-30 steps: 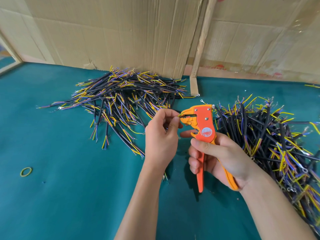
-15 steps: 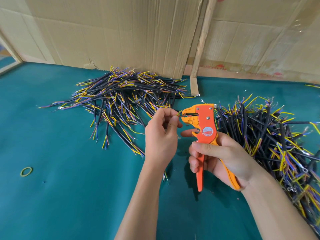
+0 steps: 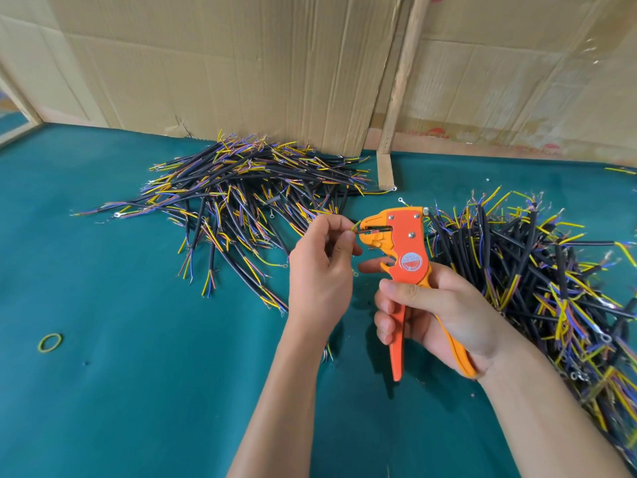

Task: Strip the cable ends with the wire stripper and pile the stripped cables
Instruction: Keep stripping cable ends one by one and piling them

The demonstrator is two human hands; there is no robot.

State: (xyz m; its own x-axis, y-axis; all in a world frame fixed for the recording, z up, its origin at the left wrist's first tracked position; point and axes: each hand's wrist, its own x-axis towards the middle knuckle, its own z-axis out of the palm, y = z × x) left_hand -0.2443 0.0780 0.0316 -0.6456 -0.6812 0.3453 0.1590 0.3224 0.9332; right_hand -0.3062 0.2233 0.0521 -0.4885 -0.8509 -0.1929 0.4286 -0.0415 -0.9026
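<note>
Between our two hands, near centre: one cable end (image 3: 355, 226), a thin yellow-green core, fed into the mouth of the wire stripper (image 3: 401, 251); our left hand (image 3: 322, 267) pinches it between thumb and fingertips just left of the tool head. Our right hand (image 3: 434, 312) has its fingers curled round the orange handles, tool upright; whether the handles are squeezed home we cannot tell. Step in hand, as we judge it: stripping this one core, not yet pulled free.

Far left of the hands: one pile of black cables (image 3: 241, 194) with coloured cores fanned out, likely the stripped lot, though the ends are too small to confirm. Right of the tool: a second, denser heap (image 3: 537, 270) running off the near right edge, probably the stock left to do. By that reading, a good share is done and a large share remains.

Containers: none seen; both lots lie loose on the teal table (image 3: 155, 391). Behind: a cardboard wall (image 3: 241, 63). Near left: one rubber band (image 3: 50, 342)
</note>
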